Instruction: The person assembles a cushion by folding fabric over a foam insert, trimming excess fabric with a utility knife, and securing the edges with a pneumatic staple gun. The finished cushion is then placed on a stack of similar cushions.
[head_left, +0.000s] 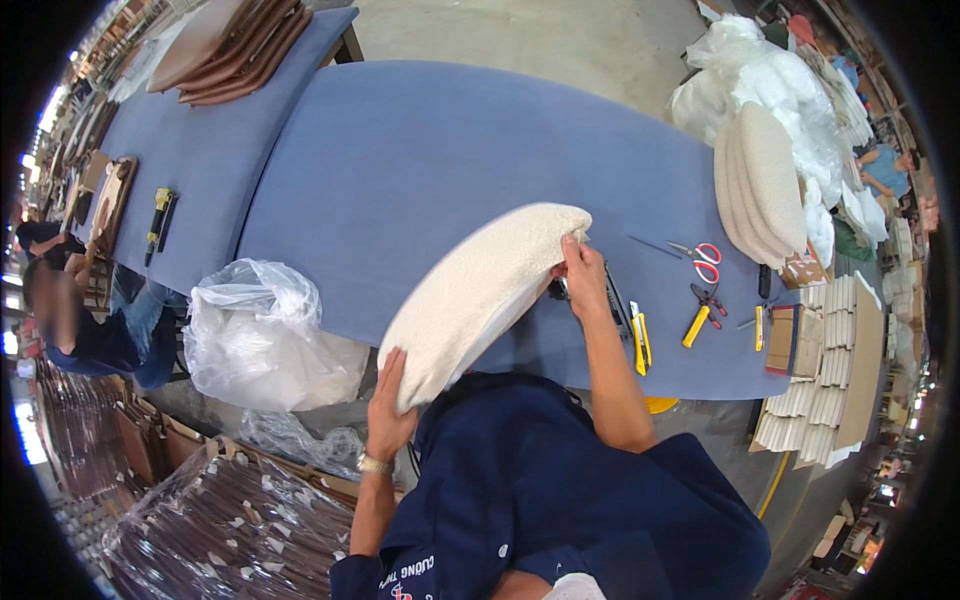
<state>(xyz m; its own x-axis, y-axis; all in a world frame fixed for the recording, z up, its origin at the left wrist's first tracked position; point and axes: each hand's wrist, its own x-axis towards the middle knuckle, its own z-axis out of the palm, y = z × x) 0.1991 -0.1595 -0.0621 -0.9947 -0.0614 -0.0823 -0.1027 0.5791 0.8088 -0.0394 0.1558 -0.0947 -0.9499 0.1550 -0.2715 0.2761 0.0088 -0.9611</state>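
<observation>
A curved cream upholstered pad [475,285] with nubby fabric is held tilted above the near edge of the blue-covered table [420,150]. At its lower left end my left hand [390,410] grips the rim, fingers over the fabric. My right hand [582,275] pinches the upper right end, thumb and fingers pressed at the corner. The pale underside shows only as a thin strip. Partly hidden behind my right hand and forearm, a dark tool [615,300] lies on the table.
Right of my forearm lie a yellow cutter [640,340], pliers [700,318] and red-handled scissors [706,262]. Cream pads [755,185] are stacked at the right, brown ones [235,45] at the far left. A plastic bag [265,335] bulges beside the table; a person [110,310] sits left.
</observation>
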